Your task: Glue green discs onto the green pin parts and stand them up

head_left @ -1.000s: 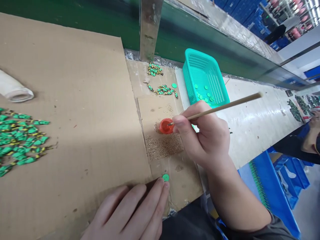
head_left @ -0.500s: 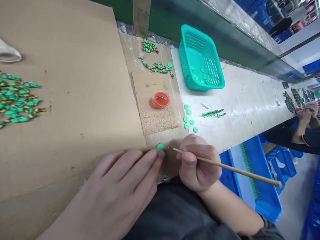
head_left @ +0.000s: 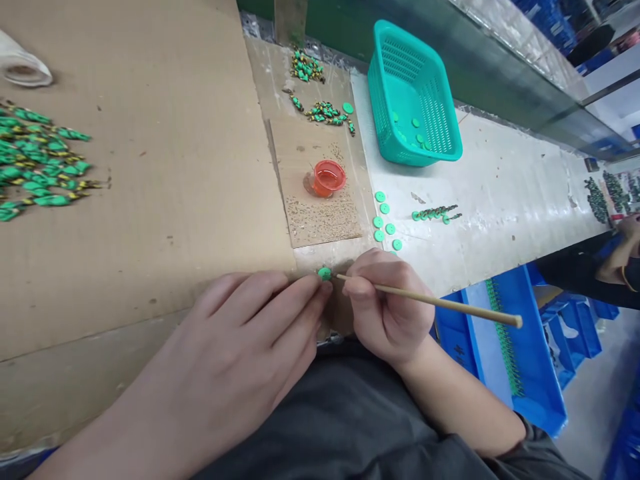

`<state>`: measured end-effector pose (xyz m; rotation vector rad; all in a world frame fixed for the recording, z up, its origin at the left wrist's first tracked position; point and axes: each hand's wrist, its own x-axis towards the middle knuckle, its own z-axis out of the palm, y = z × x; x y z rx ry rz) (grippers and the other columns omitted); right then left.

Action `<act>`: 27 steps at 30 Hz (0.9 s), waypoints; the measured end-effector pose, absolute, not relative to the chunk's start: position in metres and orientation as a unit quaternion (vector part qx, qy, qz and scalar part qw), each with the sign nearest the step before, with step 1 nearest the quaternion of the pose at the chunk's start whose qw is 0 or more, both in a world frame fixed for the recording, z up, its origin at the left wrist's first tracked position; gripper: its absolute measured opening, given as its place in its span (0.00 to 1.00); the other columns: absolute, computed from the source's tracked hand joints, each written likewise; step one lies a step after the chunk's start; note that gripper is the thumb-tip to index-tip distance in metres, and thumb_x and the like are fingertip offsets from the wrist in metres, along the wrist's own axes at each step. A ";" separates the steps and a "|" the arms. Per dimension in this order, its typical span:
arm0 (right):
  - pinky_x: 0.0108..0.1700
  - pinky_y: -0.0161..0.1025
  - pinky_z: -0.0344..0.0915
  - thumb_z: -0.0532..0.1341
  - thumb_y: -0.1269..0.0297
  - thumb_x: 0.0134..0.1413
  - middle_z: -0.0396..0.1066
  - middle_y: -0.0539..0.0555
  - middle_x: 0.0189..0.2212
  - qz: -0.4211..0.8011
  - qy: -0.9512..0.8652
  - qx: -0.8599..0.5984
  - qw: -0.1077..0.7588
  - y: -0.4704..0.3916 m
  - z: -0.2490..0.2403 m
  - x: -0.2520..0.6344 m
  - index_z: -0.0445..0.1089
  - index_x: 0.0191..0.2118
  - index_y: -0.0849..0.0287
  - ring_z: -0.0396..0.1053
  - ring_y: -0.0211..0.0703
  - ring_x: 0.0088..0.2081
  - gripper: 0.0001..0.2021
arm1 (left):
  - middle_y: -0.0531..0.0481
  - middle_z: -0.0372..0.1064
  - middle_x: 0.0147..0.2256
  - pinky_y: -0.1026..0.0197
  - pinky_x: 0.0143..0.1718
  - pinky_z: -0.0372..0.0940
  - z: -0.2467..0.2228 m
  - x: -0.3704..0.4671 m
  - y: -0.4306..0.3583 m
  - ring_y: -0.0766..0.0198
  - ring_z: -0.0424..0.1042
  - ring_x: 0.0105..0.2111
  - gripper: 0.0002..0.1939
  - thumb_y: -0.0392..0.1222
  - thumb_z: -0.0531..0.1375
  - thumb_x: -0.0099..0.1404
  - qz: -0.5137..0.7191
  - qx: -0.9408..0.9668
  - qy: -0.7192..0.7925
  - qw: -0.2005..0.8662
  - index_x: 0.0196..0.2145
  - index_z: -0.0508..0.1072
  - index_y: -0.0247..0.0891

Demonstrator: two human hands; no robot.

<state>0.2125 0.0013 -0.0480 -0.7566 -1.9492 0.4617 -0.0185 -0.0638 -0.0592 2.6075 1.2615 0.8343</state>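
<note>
Between the fingertips of my left hand (head_left: 265,327) is a small green disc (head_left: 325,273), held at the table's near edge. My right hand (head_left: 390,303) pinches a thin wooden stick (head_left: 450,305) like a pen, its dark tip touching or very near the disc's right side. Just beyond, a small red cup (head_left: 329,178) of liquid stands on a speckled cardboard piece (head_left: 325,223). Several loose green discs (head_left: 379,222) lie to the right of the cardboard. What my left thumb does is hidden beneath the hand.
A teal basket (head_left: 417,87) with several discs stands at the back. Green-and-yellow pieces lie in a pile (head_left: 40,157) at left and in small clusters (head_left: 325,113) behind the cup. Blue trays (head_left: 530,360) sit below at right. Another person's arm (head_left: 617,257) shows at far right.
My right hand has moved left, bringing the stick's tip from a short gap away up to the green disc. The view has shifted slightly; my left hand keeps its hold.
</note>
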 end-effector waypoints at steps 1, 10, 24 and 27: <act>0.35 0.43 0.78 0.64 0.66 0.85 0.75 0.48 0.32 0.192 -0.798 -0.311 0.479 0.001 -0.048 0.213 0.70 0.47 0.50 0.75 0.42 0.30 0.07 | 0.44 0.87 0.60 0.37 0.53 0.75 -0.059 -0.019 -0.064 0.42 0.83 0.53 0.22 0.39 0.58 0.86 0.276 0.864 0.417 0.063 0.70 0.81 0.45; 0.35 0.42 0.77 0.62 0.66 0.86 0.73 0.47 0.31 0.191 -0.801 -0.307 0.478 0.003 -0.047 0.212 0.70 0.45 0.52 0.73 0.41 0.29 0.09 | 0.44 0.87 0.61 0.37 0.54 0.75 -0.060 -0.018 -0.062 0.42 0.82 0.54 0.21 0.40 0.57 0.86 0.264 0.868 0.418 0.051 0.70 0.81 0.42; 0.36 0.42 0.76 0.63 0.68 0.86 0.73 0.48 0.32 0.193 -0.806 -0.311 0.465 0.003 -0.048 0.213 0.69 0.45 0.53 0.74 0.41 0.31 0.09 | 0.44 0.86 0.59 0.37 0.53 0.70 -0.057 -0.015 -0.061 0.44 0.79 0.53 0.18 0.41 0.59 0.87 0.270 0.871 0.410 0.028 0.66 0.83 0.40; 0.36 0.42 0.77 0.63 0.68 0.86 0.73 0.48 0.32 0.192 -0.805 -0.311 0.468 0.003 -0.048 0.213 0.69 0.46 0.52 0.74 0.41 0.30 0.08 | 0.44 0.86 0.59 0.37 0.53 0.70 -0.056 -0.016 -0.061 0.43 0.78 0.54 0.18 0.41 0.58 0.87 0.264 0.872 0.411 0.023 0.65 0.83 0.40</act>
